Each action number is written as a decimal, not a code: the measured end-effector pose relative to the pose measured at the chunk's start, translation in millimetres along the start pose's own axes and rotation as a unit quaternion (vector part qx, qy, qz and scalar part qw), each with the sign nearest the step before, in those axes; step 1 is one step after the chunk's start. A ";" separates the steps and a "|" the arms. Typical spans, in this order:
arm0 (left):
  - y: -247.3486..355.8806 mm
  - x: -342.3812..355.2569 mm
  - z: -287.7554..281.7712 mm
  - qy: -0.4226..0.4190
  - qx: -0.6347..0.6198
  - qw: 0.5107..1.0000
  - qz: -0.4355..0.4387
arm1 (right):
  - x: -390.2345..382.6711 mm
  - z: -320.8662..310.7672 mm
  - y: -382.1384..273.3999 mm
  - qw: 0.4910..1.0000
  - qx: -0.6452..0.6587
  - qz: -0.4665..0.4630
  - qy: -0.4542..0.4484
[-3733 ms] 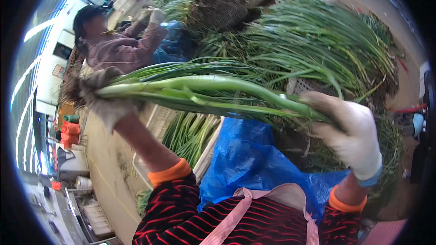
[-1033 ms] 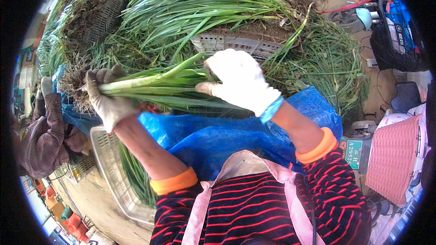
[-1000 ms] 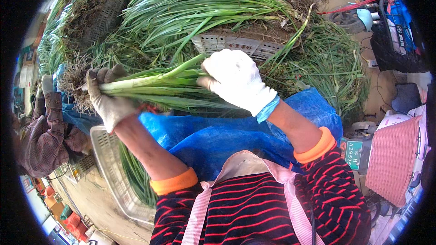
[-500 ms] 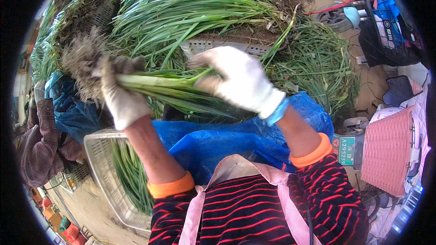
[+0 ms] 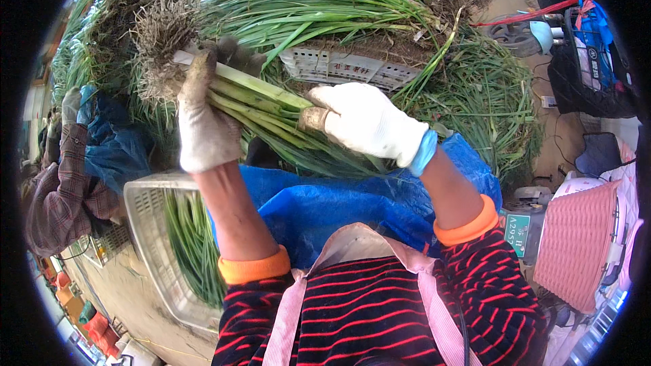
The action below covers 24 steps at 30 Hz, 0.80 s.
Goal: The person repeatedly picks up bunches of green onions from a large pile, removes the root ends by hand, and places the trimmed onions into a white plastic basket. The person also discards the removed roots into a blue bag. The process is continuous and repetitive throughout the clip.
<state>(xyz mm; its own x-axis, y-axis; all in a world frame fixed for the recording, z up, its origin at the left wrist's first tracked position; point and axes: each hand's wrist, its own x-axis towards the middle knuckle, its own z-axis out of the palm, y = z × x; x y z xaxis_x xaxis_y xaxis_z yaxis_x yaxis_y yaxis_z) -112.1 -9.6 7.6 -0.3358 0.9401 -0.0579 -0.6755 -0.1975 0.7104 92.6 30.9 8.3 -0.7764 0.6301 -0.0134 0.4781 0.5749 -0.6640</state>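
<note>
My left hand (image 5: 209, 118), in a white glove with soiled fingertips, is wrapped round a bunch of green garlic (image 5: 254, 103). Its shaggy, soil-grey roots (image 5: 161, 41) stick out up and left past that hand, and the leaves slope down to the right. My right hand (image 5: 366, 122), gloved in white with a light blue band at the wrist, pinches the stalks further along, where stem turns to leaf. Its fingertips partly cover what they grip. Below the bunch a blue plastic sheet (image 5: 325, 207) lies over my lap.
A large heap of green garlic (image 5: 325, 10) lies ahead, above a white perforated crate (image 5: 349, 68). Loose trimmed leaves (image 5: 481, 88) pile up on the right. At lower left stands a pale crate (image 5: 146, 230) holding stalks. A co-worker's plaid sleeve (image 5: 73, 163) shows far left; a pink basket (image 5: 576, 244) is at right.
My left hand has moved up and a little right, tilting the bunch more steeply with its roots higher. My right hand has come to a clearer pinch on the stalks.
</note>
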 end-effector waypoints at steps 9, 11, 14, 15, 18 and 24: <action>10.8 5.9 -10.3 -0.088 -0.089 0.992 0.034 | -1.3 23.9 19.5 0.800 0.568 0.077 -0.175; 21.5 8.0 -16.1 -0.058 -0.051 0.992 0.099 | -13.1 32.3 39.9 0.795 0.574 0.074 -0.181; 27.6 2.8 -14.1 -0.118 -0.059 0.983 0.129 | -31.5 33.7 50.8 0.784 0.563 0.116 -0.233; 29.2 5.5 -18.6 -0.176 -0.122 0.970 0.110 | -37.5 31.0 53.7 0.797 0.532 0.141 -0.249; 38.7 7.1 -43.6 -0.161 0.027 0.965 0.204 | -65.6 54.1 118.0 0.939 0.282 0.043 -0.193; 80.0 -10.0 -22.9 -0.231 -0.043 0.968 0.092 | -118.1 -15.6 187.8 0.956 -0.107 0.268 -0.054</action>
<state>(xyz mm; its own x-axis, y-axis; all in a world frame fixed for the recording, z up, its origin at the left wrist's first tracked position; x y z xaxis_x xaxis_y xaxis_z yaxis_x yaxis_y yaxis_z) -177.8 -41.2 48.9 -0.1403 0.9066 0.3980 -0.6909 -0.3776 0.6165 280.5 72.6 -103.2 -0.4281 0.8134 -0.3940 0.8836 0.2852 -0.3713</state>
